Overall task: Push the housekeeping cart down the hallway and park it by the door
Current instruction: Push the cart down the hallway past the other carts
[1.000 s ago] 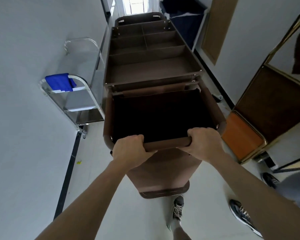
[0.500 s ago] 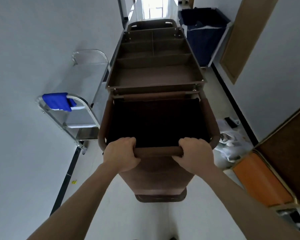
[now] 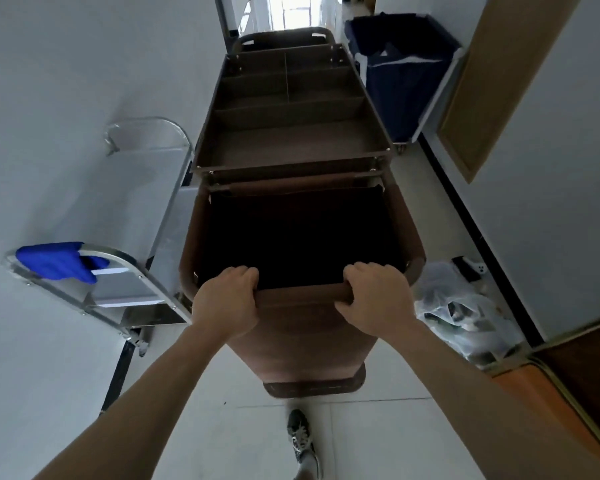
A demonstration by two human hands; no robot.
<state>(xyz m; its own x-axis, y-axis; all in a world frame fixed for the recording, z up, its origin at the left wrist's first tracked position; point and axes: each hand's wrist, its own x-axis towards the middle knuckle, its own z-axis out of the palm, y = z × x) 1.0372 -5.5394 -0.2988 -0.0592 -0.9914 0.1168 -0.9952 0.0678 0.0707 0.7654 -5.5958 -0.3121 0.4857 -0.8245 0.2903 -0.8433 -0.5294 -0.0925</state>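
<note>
— What can't you see?
— The inside of the brown cart's [image 3: 291, 161] bag is all dark. The plastic bag [image 3: 465, 306] by the right wall is blurry.
— And the hands?
— The left hand [image 3: 227, 303] and right hand [image 3: 374, 299] both wrap tight around the handle [image 3: 302, 293], mid-hallway.
— Anything new?
— The cart rolled farther along. A shoe [image 3: 302, 441] shows now.

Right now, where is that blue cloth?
In the head view the blue cloth is on the left, draped over the near handle of the steel trolley against the left wall, just left of the brown housekeeping cart.
</note>
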